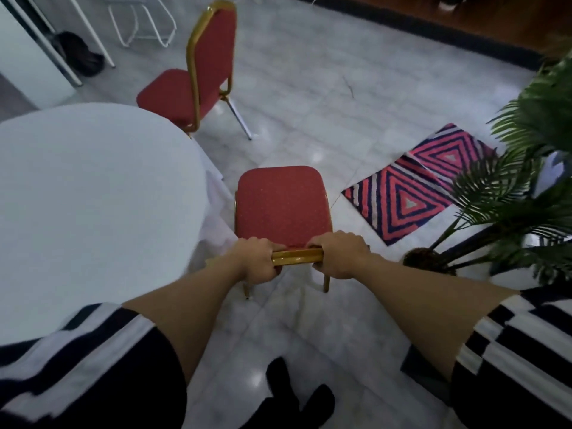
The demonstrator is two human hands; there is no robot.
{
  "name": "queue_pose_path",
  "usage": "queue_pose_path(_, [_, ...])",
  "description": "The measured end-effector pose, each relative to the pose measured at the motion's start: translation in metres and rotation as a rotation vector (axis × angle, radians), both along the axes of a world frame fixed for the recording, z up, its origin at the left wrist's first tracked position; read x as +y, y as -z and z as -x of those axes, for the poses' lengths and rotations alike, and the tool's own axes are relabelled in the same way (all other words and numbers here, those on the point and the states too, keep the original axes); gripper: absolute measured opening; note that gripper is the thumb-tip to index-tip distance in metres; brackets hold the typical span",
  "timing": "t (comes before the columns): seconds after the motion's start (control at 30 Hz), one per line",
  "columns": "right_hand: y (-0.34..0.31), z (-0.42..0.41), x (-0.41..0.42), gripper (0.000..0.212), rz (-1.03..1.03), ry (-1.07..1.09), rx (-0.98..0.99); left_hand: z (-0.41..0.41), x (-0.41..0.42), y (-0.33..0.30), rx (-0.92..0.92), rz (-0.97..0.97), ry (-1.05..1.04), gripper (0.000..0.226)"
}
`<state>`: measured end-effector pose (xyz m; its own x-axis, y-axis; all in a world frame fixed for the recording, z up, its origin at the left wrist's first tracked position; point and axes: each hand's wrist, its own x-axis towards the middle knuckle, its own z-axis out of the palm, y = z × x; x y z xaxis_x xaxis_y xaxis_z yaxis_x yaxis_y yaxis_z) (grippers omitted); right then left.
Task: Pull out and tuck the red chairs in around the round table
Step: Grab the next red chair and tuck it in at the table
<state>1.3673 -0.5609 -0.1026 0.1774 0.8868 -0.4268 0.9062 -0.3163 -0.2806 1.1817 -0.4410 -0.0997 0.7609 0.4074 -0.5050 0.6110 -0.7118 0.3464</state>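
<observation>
Both hands, left [258, 261] and right [340, 254], clench the gold metal top rail of a red cushioned chair [280, 205] just beside the round white-clothed bench [93, 193].

Red gold-framed chairs [280, 205]; white table [93, 196]; pink-navy zigzag rug [411, 184].

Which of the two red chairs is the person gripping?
The near chair, right of the round table: both hands, left hand and right hand, clasp its gold backrest top. The far chair stands untouched.
</observation>
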Motion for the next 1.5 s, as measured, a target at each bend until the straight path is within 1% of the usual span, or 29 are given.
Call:
queue_pose_path(0.07, [0.004, -0.002, 0.000, 0.036, -0.003, -0.036, -0.032, 0.002, 0.001, -0.001, -0.027, 0.009, 0.019, 0.031])
queue_pose_path(0.1, [0.005, -0.005, 0.002, 0.037, 0.002, -0.039, -0.037, 0.000, 0.002, -0.002, -0.031, 0.004, 0.030, 0.037])
queue_pose_path(0.13, [0.006, -0.008, 0.003, 0.038, 0.003, -0.043, -0.045, -0.002, 0.003, -0.002, -0.036, -0.004, 0.032, 0.038])
queue_pose_path(0.27, [0.008, -0.013, 0.009, 0.037, 0.012, -0.059, -0.034, -0.004, 0.002, -0.006, -0.030, -0.013, -0.005, 0.034])
queue_pose_path(0.43, [0.011, -0.018, 0.006, 0.032, 0.019, -0.106, 0.012, -0.008, -0.011, -0.012, 0.016, -0.012, -0.081, 0.037])
queue_pose_path(0.57, [0.015, -0.036, 0.001, 0.030, 0.022, -0.202, 0.003, -0.015, -0.032, -0.010, 0.014, 0.032, -0.190, 0.048])
queue_pose_path(0.67, [0.015, -0.059, -0.002, 0.023, 0.021, -0.294, -0.004, -0.031, -0.056, -0.009, 0.000, -0.003, -0.267, 0.043])
queue_pose_path(0.77, [0.013, -0.082, -0.004, 0.017, 0.025, -0.406, -0.021, -0.049, -0.085, -0.009, -0.003, 0.010, -0.374, 0.038])
queue_pose_path(0.9, [0.015, -0.104, -0.005, 0.033, 0.023, -0.535, -0.057, -0.067, -0.117, -0.009, -0.005, 0.021, -0.510, 0.049])
queue_pose_path(0.97, [0.014, -0.112, -0.004, 0.030, 0.033, -0.600, -0.070, -0.076, -0.130, -0.009, -0.022, 0.037, -0.576, 0.050])
queue_pose_path(1.0, [0.013, -0.116, -0.004, 0.029, 0.038, -0.625, -0.068, -0.080, -0.134, -0.009, -0.024, 0.040, -0.594, 0.048])
queue_pose_path(1.13, [0.006, -0.126, 0.007, 0.044, 0.032, -0.721, -0.059, -0.092, -0.146, -0.005, -0.038, 0.064, -0.706, 0.031])
queue_pose_path(1.27, [0.008, -0.134, 0.015, 0.041, 0.062, -0.751, -0.074, -0.100, -0.146, 0.000, -0.048, 0.098, -0.764, 0.032])
queue_pose_path(1.37, [0.012, -0.139, 0.015, 0.040, 0.062, -0.801, -0.100, -0.105, -0.147, -0.004, -0.016, 0.112, -0.778, 0.035])
queue_pose_path(1.5, [0.017, -0.150, 0.022, 0.035, 0.045, -0.873, -0.092, -0.118, -0.149, -0.011, 0.063, 0.058, -0.781, 0.055])
